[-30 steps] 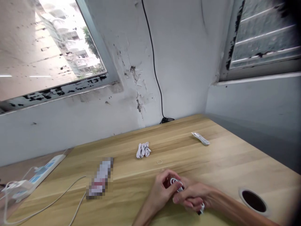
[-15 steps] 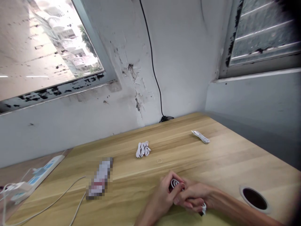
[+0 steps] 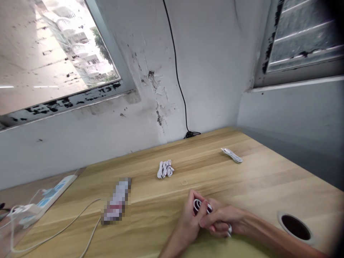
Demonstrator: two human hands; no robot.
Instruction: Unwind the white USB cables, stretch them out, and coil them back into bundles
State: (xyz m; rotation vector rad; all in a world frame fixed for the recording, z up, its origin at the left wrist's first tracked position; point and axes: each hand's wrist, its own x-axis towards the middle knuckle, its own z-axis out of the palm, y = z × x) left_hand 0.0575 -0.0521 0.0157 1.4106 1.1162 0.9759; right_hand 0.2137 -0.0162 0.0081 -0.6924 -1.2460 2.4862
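Since loose loops might spring apart, the left hand [image 3: 189,219] and right hand [image 3: 225,218] press together, both wrapped snugly around the white cord [image 3: 197,202] over the bench [image 3: 145,225].

White cable [image 3: 195,205] in left hand [image 3: 190,220] and right hand [image 3: 221,219]; white bundle [image 3: 165,169], white coil [image 3: 232,155] beyond them; tan table [image 3: 145,204] around them, streaked wood grain; black cord [image 3: 176,66] farther beyond; power strip [image 3: 66,182] left of left hand, white with blue patches.

Single head-worn view — close above the desk [image 3: 150,211], looking forward and down, toward a wall corner [image 3: 239,107]
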